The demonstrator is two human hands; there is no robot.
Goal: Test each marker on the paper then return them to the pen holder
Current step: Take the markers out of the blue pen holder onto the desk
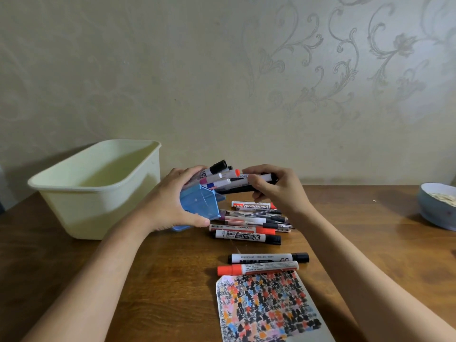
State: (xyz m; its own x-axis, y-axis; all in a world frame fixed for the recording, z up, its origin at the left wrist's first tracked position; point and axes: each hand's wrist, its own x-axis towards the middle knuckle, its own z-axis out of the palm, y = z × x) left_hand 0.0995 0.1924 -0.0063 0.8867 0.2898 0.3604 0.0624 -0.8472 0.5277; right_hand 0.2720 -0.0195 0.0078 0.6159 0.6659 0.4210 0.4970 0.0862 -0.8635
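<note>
My left hand (pixel 172 201) grips a blue pen holder (pixel 197 206), tipped on its side above the table with its mouth facing right. Several markers (pixel 217 175) stick out of it. My right hand (pixel 274 186) pinches a black-and-white marker (pixel 256 180) at the holder's mouth. A heap of markers and pens (pixel 254 220) lies on the table below my hands. Nearer me lie a black-capped marker (pixel 269 257) and a red-capped marker (pixel 256 267). Just below them is the paper (pixel 266 307), covered in coloured scribbles.
A cream plastic tub (pixel 98 191) stands at the left on the wooden table (pixel 160 280). A grey-blue bowl (pixel 436 213) sits at the right edge. A patterned wall rises behind the table.
</note>
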